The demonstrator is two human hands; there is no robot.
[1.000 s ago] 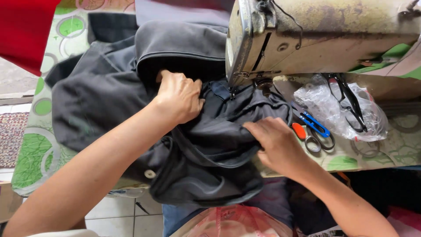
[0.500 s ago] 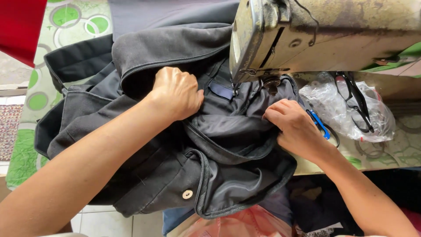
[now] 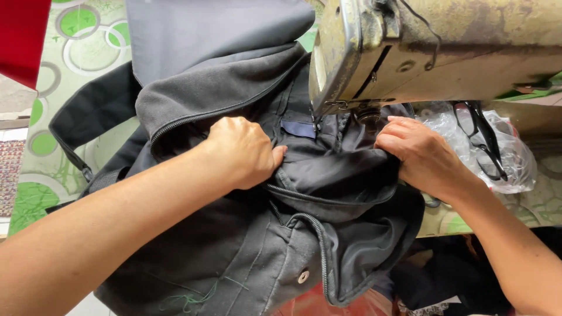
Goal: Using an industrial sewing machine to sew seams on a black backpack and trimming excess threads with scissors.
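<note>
A dark grey jacket (image 3: pixel 234 263) with a zipper and a round snap button lies bunched across the table under the head of an old cream sewing machine (image 3: pixel 439 52). My left hand (image 3: pixel 246 149) is closed on a fold of the jacket just left of the needle. My right hand (image 3: pixel 418 153) grips the black lining on the right side of the needle, fingers curled into the cloth. A small blue label (image 3: pixel 298 129) on the jacket sits right under the presser foot.
A green and white patterned cloth (image 3: pixel 70 35) covers the table. Black eyeglasses (image 3: pixel 480 137) rest on a clear plastic bag (image 3: pixel 518 158) to the right of the machine. A red cloth (image 3: pixel 20 35) hangs at the top left. A red plastic bag (image 3: pixel 316 304) sits below.
Both hands have pushed the jacket up toward the needle. My right hand moved from near the scissors to the lining beside the presser foot, and the scissors are out of sight.
</note>
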